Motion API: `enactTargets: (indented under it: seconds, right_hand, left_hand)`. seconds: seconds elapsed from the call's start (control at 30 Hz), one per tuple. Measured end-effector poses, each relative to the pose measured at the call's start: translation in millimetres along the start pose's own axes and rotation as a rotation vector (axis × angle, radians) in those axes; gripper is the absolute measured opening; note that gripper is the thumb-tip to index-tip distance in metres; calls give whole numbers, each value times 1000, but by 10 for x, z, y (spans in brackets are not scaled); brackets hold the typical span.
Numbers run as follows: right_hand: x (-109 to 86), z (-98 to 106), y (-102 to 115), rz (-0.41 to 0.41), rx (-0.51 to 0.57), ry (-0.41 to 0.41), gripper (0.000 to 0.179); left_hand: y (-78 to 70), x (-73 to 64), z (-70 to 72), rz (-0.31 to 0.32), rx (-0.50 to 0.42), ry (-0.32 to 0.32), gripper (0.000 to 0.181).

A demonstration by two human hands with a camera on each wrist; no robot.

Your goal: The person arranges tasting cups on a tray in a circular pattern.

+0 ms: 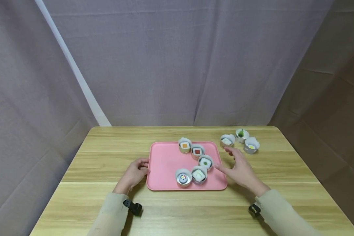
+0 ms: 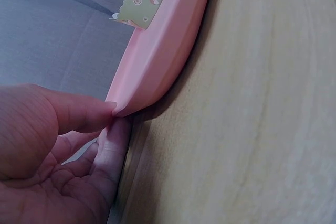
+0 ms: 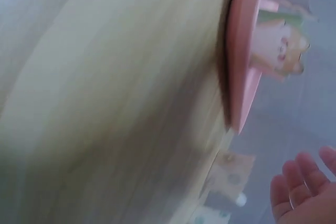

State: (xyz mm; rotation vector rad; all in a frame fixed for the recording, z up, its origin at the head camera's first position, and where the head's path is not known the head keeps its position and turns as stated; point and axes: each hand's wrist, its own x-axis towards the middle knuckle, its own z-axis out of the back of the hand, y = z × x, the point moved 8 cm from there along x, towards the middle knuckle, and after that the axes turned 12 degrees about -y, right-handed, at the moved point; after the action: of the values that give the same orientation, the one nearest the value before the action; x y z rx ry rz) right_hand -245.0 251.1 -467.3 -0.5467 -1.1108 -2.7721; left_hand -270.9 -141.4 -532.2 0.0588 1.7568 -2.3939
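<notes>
A pink tray (image 1: 165,160) lies on the table. My left hand (image 1: 136,172) pinches its left rim, thumb on top and fingers beneath, as the left wrist view shows. Several scalloped paper cups stand on the tray's right half, each with a small sushi-like piece inside: one with an orange centre (image 1: 184,146), one with a red centre (image 1: 198,151), one with a green centre (image 1: 206,163), a plain white one (image 1: 199,175) and a round dark-rimmed one (image 1: 183,178). My right hand (image 1: 240,168) hovers at the tray's right edge, fingers spread and holding nothing, thumb close to the green-centred cup.
Beyond the tray's far right corner stand 3 more cups on the wooden table (image 1: 106,154): one with a white piece (image 1: 227,140), one with a green leaf-like top (image 1: 242,135), one with a yellow centre (image 1: 251,145). Grey curtains (image 1: 153,65) hang behind the table.
</notes>
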Motion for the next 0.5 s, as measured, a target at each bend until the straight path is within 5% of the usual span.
enactTargets:
  seconds: [0.5]
  right_hand:
    - [151,434,-551,-194,58,-325,91]
  left_hand:
    - [-3,-3,-7,-6,-22,-4,40]
